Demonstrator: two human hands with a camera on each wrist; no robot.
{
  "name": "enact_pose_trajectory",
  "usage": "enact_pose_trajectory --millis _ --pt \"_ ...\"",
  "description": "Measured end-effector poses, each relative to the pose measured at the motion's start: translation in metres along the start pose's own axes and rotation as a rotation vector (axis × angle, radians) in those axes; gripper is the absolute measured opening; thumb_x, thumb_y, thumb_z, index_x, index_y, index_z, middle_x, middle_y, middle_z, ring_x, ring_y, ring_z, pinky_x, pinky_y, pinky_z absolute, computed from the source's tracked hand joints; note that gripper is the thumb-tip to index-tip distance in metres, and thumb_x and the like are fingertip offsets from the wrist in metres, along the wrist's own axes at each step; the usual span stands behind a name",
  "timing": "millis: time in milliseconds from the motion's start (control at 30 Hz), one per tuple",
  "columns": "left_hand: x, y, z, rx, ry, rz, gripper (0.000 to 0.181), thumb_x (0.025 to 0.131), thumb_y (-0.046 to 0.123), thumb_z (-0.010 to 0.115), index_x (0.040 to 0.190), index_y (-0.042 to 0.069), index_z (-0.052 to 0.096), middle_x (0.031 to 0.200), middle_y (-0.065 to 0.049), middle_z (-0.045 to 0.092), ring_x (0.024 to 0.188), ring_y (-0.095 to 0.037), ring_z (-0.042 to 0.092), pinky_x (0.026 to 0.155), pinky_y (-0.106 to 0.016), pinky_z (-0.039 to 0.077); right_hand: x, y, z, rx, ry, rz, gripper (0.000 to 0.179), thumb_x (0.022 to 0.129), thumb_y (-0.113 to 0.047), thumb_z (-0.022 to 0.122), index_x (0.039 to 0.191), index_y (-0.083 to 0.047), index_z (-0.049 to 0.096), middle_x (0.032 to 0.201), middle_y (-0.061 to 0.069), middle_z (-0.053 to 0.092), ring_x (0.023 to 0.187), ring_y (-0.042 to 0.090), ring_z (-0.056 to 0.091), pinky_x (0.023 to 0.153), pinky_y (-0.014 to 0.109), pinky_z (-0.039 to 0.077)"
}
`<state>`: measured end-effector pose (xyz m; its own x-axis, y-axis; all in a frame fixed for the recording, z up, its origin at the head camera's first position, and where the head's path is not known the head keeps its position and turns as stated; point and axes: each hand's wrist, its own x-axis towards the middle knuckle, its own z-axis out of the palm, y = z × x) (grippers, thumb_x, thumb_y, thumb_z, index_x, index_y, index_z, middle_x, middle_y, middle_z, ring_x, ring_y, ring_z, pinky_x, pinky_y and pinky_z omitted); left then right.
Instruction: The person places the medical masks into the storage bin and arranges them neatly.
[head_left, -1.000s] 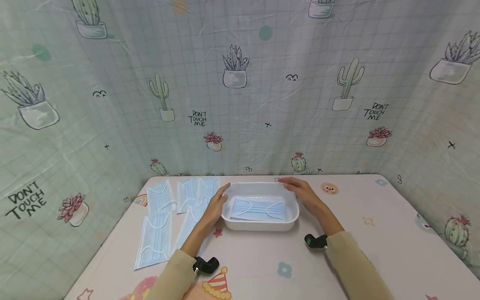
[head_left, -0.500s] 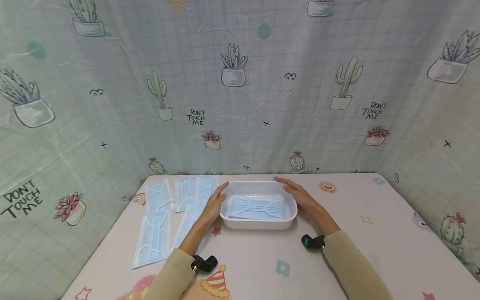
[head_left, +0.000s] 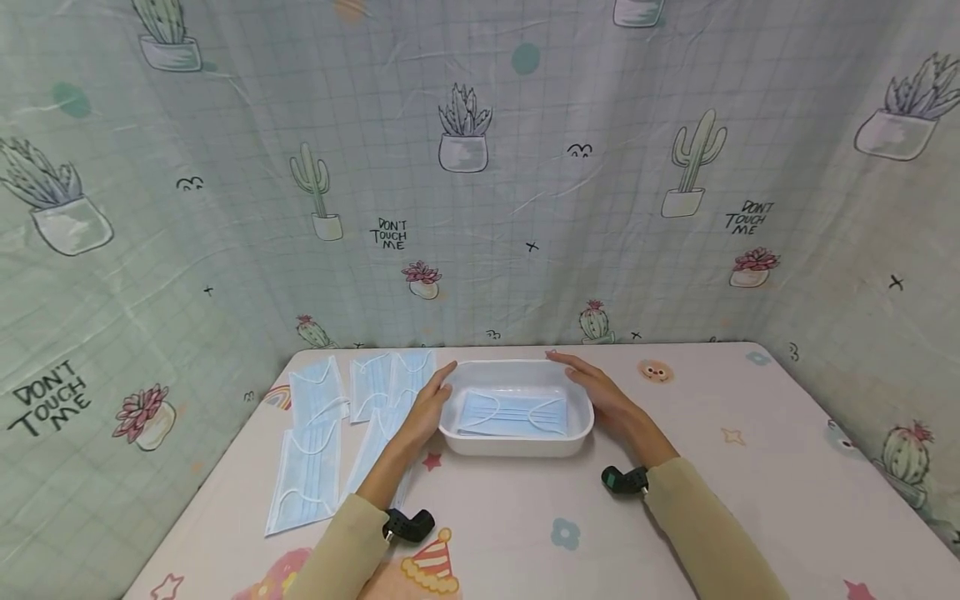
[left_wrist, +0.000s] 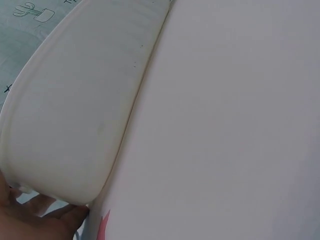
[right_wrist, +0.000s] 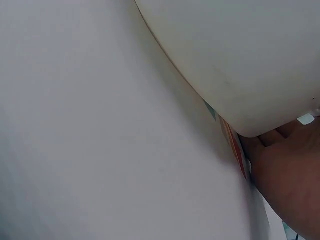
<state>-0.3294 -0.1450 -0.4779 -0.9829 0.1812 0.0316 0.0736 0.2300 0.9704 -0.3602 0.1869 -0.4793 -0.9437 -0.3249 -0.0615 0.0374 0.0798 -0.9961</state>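
Right now both hands are on the white tub (head_left: 516,447), one at each short end, and it sits on the pale printed table (head_left: 510,512), close to the middle of the head view. Left hand (head_left: 426,410): partly curled, gripping the tub's left end, fingers bent against the wall low down in the left wrist view. Over on the other side, the right hand (head_left: 606,396) holds the right end, one finger reaching out past the far corner, others tucked against the wall below.

Inside the tub, a blue face mask (head_left: 513,414) lies flat on the bottom, white ear loops on top; whether others lie under it, I can't tell. And out left, loose masks (head_left: 307,479) are spread on the table, overlapping in places, some partly behind the left forearm. Beige sleeves (head_left: 705,533), a black wrist camera (head_left: 408,527) at the left wrist, and a cactus-print curtain (head_left: 525,200) beyond.
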Motion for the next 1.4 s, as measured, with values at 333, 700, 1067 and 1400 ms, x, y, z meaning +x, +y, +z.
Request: enact_pose_trajectory --millis 333,700,1067,1400 --pt "-0.001 0.016 -0.010 0.135 0.062 0.096 0.051 0.111 0.026 0.044 0.160 0.017 0.038 0.167 -0.014 0.036 0.152 -0.039 0.038 0.125 -0.056 0.029 0.000 0.003 0.000 -0.024 -0.008 -0.024 0.048 0.113 -0.020 0.033 0.161 -0.019 0.039 0.175 0.000 0.018 0.160 0.034 0.019 0.129 0.058 0.015" --pt "-0.014 0.039 -0.082 0.158 0.195 0.193 0.047 0.110 0.020 0.048 0.154 0.006 0.044 0.154 -0.020 0.050 0.138 -0.039 0.054 0.113 -0.050 0.048 0.000 0.002 0.001 -0.014 -0.018 -0.028 0.049 0.112 -0.018 0.033 0.160 -0.019 0.039 0.175 0.001 0.016 0.161 0.035 0.017 0.130 0.058 0.012" --pt "-0.025 0.021 -0.193 0.279 0.316 -0.017 0.054 0.110 0.027 0.047 0.158 0.004 0.038 0.147 -0.029 0.053 0.133 -0.043 0.057 0.100 -0.032 0.057 0.002 0.004 0.001 -0.010 -0.015 -0.042 0.049 0.112 -0.017 0.033 0.160 -0.017 0.039 0.175 0.001 0.018 0.161 0.034 0.016 0.130 0.058 0.011" --pt "-0.019 -0.014 -0.236 0.306 0.418 -0.196 0.056 0.106 0.030 0.057 0.153 0.003 0.045 0.144 -0.028 0.058 0.120 -0.035 0.069 0.087 -0.035 0.061 0.001 0.003 0.001 -0.032 0.003 -0.040 0.048 0.111 -0.015 0.034 0.159 -0.019 0.042 0.174 0.001 0.019 0.159 0.034 0.024 0.129 0.056 0.019"
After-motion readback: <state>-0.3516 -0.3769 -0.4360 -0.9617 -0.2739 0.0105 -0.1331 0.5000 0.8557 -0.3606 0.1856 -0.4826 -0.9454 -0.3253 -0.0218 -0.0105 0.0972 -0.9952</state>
